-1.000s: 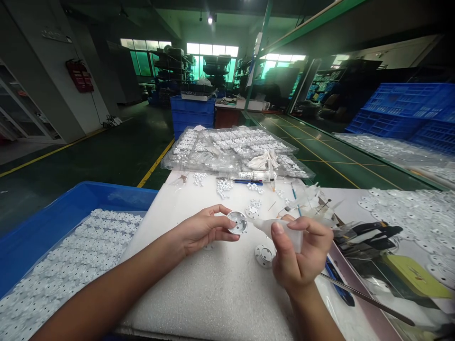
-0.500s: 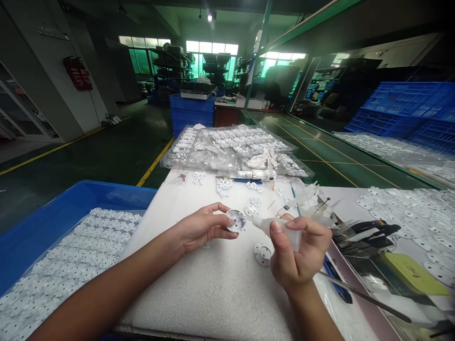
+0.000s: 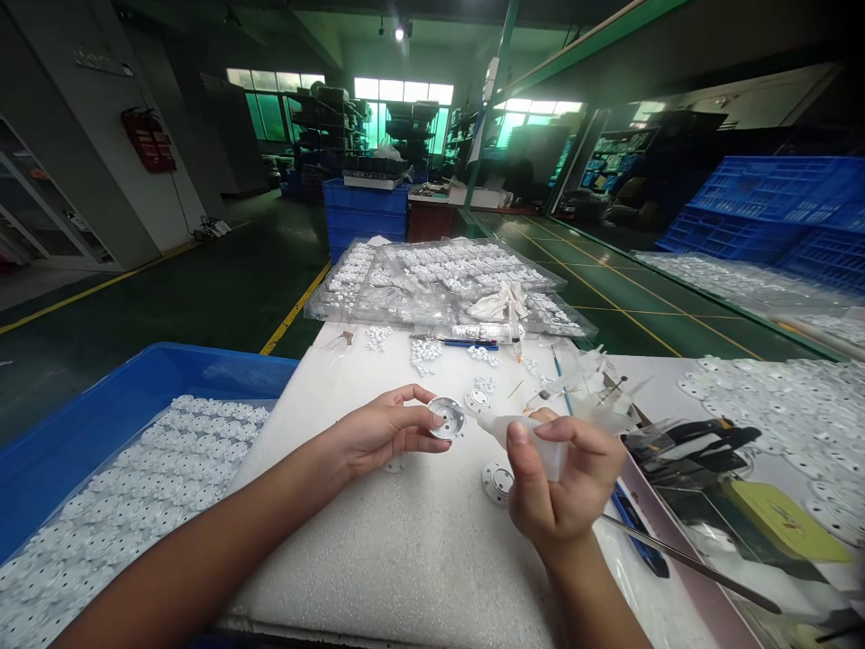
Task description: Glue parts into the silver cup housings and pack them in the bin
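Small round white plastic disc (image 3: 446,418) sat pinched betw. thumb & fingers of left hand (image 3: 378,439), above white foam pad (image 3: 405,550). Right hand (image 3: 564,496) gripped translucent squeeze bottle (image 3: 498,425), nozzle tip just beside disc. 2nd white disc (image 3: 500,483) lay on foam under bottle. Blue plastic tray (image 3: 135,374) w/ more discs to left; black pliers (image 3: 696,442) to right, well apart.

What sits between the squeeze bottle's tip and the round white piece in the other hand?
Nothing visible. The right hand holds the squeeze bottle with its tip aimed at the round white piece pinched in the left hand; whether they touch is unclear. A second disc lies lower on the foam pad, off that line.
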Demonstrator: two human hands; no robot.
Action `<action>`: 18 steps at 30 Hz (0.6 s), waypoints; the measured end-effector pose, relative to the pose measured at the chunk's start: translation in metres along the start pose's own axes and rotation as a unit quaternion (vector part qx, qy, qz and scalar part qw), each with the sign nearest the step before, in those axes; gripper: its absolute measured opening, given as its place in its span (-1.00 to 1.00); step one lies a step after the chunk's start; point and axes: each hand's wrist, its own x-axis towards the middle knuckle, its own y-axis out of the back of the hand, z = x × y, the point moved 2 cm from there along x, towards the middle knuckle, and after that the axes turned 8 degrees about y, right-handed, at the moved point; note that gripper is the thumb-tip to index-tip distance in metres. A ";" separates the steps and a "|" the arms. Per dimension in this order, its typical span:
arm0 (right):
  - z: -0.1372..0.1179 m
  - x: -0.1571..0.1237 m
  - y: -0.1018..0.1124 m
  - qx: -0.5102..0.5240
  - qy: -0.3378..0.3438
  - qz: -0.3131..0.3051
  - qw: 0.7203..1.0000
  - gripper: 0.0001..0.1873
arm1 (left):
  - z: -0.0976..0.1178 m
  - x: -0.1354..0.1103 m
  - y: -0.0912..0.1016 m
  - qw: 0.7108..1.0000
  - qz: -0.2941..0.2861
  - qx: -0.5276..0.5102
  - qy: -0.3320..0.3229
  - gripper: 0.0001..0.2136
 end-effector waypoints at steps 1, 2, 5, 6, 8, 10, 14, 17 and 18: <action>0.000 0.000 0.000 0.005 -0.003 0.000 1.000 -0.68 | 0.000 0.000 0.000 1.000 0.000 0.000 0.000 -0.76; 0.000 0.000 0.000 0.009 -0.011 0.002 1.000 -0.68 | 0.000 0.000 0.000 1.000 0.001 0.000 0.000 -0.76; 0.000 0.000 0.001 0.029 -0.060 0.021 0.998 -0.73 | 0.001 -0.002 -0.001 1.000 0.001 0.004 0.003 -0.78; 0.000 0.000 0.001 0.035 -0.070 0.024 0.997 -0.75 | 0.001 -0.002 -0.001 1.000 0.001 0.005 0.004 -0.78; 0.000 0.001 0.001 0.029 -0.067 0.016 0.997 -0.75 | 0.002 -0.002 -0.002 1.000 -0.001 0.008 0.004 -0.79; 0.000 0.001 0.000 0.008 -0.050 0.003 0.999 -0.74 | 0.002 -0.002 -0.003 1.000 -0.001 0.010 0.004 -0.79; 0.001 -0.001 0.001 -0.010 -0.060 0.017 0.998 -0.76 | 0.001 -0.001 -0.002 1.000 -0.005 0.008 -0.004 -0.79; 0.003 0.001 0.005 -0.003 -0.129 0.081 0.988 -0.82 | 0.001 0.000 0.001 1.000 -0.012 0.006 -0.006 -0.77; 0.004 0.003 0.006 0.003 -0.163 0.097 0.982 -0.83 | 0.002 0.000 0.002 1.000 -0.010 0.006 -0.008 -0.76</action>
